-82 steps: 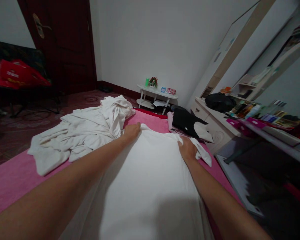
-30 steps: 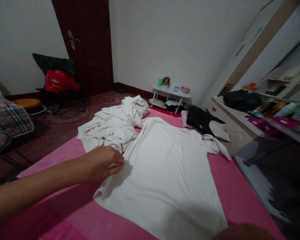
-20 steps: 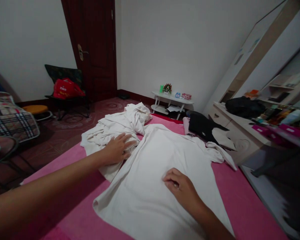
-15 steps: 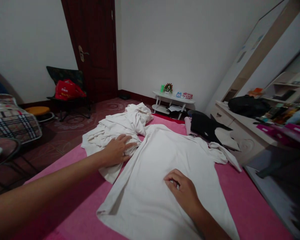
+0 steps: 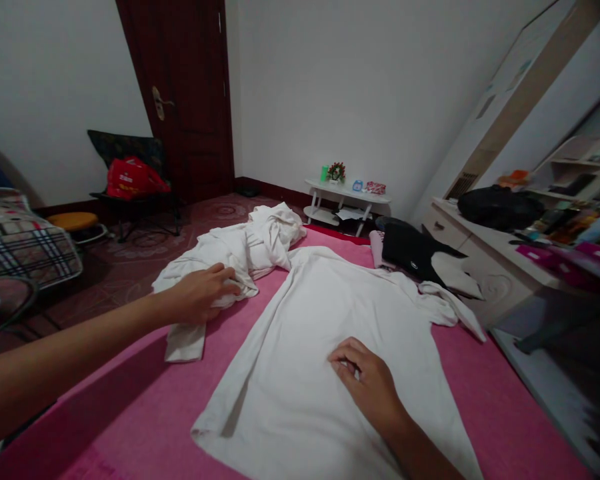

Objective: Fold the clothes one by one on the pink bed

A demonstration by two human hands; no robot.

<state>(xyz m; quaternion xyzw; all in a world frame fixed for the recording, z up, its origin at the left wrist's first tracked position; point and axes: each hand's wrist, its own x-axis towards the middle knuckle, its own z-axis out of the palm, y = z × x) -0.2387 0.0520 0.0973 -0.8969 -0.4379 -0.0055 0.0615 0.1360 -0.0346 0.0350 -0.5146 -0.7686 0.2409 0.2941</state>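
A white shirt lies spread over the pink bed cover in front of me, its left edge turned over in a narrow fold. My right hand rests low on the shirt with thumb and fingertips pressed together; whether cloth is pinched between them I cannot make out. Left of the shirt, a heap of crumpled white clothes lies near the far edge of the bed. My left hand is closed on the near part of this heap, its fingertips partly hidden. A loose white end hangs below that hand onto the cover.
Folded dark and pale clothes sit at the far right corner of the bed. A drawer cabinet stands along the right side. Beyond the bed is a small white table; a chair with a red bag stands near the door.
My left hand has moved left and pulled the near part of the crumpled white clothes away from the shirt, baring pink cover between them. My right hand stays in place.
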